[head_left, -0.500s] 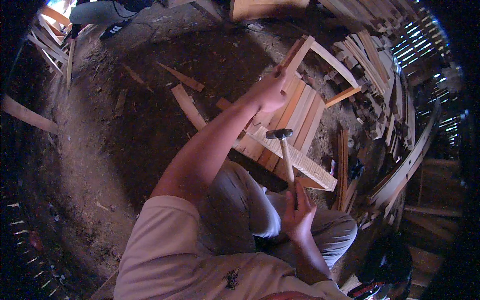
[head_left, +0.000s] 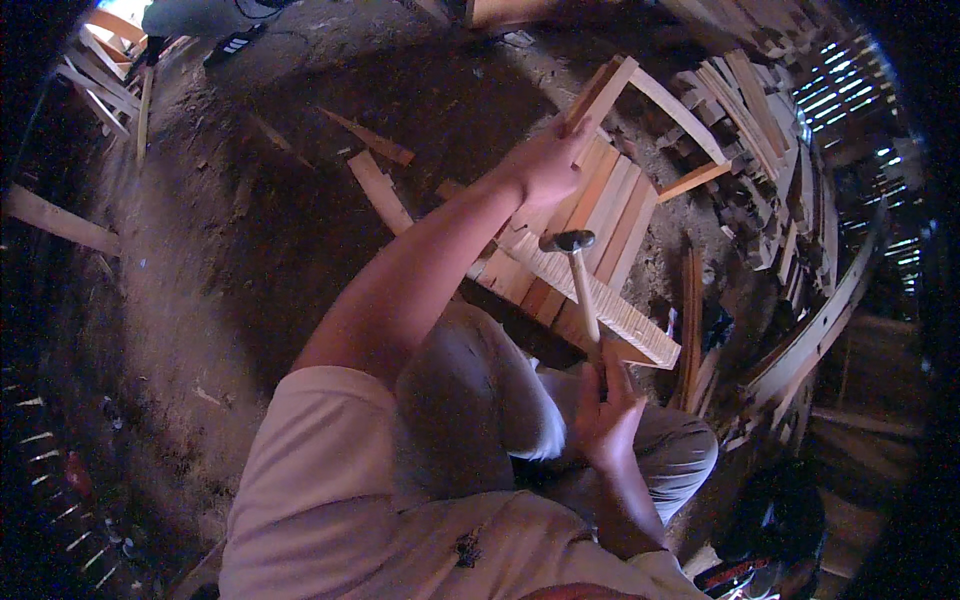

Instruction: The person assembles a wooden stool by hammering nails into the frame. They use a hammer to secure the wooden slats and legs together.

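Note:
My right hand [head_left: 608,412] is closed around the pale handle of a hammer [head_left: 584,285], its dark metal head up and over the near edge of a slatted wooden piece of furniture [head_left: 612,205]. Whether the head touches the wood, I cannot tell. With my left arm stretched forward, my left hand [head_left: 550,165] is wrapped around a wooden post [head_left: 605,90] at the furniture's far end. Along the near edge runs a ridged board [head_left: 625,325]. A curved rail [head_left: 680,115] joins the post to a shorter orange-brown leg [head_left: 695,182].
Stacked timber [head_left: 745,120] fills the far right. Long curved boards [head_left: 810,335] lean at the right. Loose wood strips [head_left: 380,190] lie on the dirt floor [head_left: 200,330]. At the far left shows another person's shoe [head_left: 235,45].
The hammer and my right hand have shifted slightly; the hammer head appears a little higher in the picture. My left hand keeps its grip on the post. The whole view has shifted a little.

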Available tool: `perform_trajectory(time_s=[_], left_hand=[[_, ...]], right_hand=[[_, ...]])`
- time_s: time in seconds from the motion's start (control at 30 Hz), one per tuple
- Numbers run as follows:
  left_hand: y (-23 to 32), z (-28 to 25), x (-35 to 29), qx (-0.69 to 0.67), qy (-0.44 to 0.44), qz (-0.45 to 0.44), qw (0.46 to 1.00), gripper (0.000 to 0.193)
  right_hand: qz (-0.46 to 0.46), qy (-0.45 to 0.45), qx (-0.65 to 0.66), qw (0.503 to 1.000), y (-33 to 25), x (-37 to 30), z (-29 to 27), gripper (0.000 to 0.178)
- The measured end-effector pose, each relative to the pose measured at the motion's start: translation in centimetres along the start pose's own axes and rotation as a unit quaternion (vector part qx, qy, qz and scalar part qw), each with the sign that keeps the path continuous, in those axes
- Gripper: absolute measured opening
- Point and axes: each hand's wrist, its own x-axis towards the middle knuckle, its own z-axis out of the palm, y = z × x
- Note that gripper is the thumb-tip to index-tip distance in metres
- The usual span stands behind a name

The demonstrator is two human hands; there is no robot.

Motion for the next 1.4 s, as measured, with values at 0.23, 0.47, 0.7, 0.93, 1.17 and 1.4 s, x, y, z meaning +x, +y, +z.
perform_trajectory(time_s=[0.23,0.47,0.7,0.93,1.17,1.4], left_hand=[[1.1,-0.1,-0.4,0.138,-0.005,0.024,0.990,0.070],[-1.5,0.9,0.0,0.114,0.017,0.060,0.992,0.065],[-0.2,0.7,-0.2,0.081,0.013,0.047,0.996,0.066],[0.5,0.4,-0.1,0.055,0.002,0.027,0.998,0.065],[0.3,0.4,-0.1,0.062,-0.001,0.040,0.997,0.064],[-1.2,1.2,0.0,0.091,0.033,0.063,0.993,0.063]], right_hand=[[0.001,0.011,0.003,1.000,-0.3,0.5,0.1,0.036],[-0.047,0.014,-0.035,0.998,-1.1,1.6,0.4,0.037],[-0.077,0.041,-0.042,0.995,-0.5,1.8,1.3,0.036],[-0.082,0.064,-0.056,0.993,-0.1,1.6,1.5,0.036],[-0.094,0.096,-0.070,0.988,0.2,1.1,1.3,0.036],[-0.055,0.140,-0.027,0.988,0.3,0.2,1.4,0.037]])
